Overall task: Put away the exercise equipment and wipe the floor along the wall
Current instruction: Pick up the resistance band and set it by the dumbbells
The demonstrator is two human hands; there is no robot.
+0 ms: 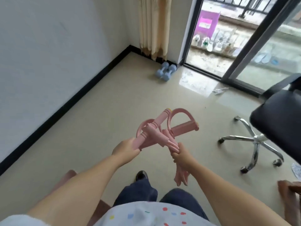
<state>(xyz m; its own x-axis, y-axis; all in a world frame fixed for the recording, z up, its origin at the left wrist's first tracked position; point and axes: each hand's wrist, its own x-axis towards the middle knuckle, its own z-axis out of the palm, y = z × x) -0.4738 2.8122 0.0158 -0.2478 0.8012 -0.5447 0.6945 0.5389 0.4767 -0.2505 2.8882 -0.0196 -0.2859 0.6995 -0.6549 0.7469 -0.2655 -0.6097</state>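
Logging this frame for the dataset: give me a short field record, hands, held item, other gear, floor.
left hand: grips one pink foam handle
right hand: grips the bundled elastic tubes
held item: pink pedal resistance band, folded, held above the floor
other gear: blue dumbbells on the floor in the corner by the curtain
floor: crumpled white scrap near the sliding door
nearby: black office chair at right

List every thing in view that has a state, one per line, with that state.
pink resistance band: folded up, held off the floor in both hands
left hand: grips a foam handle
right hand: grips the bunched tubes
blue dumbbells: lying on the floor in the corner
sliding door: open
office chair: upright
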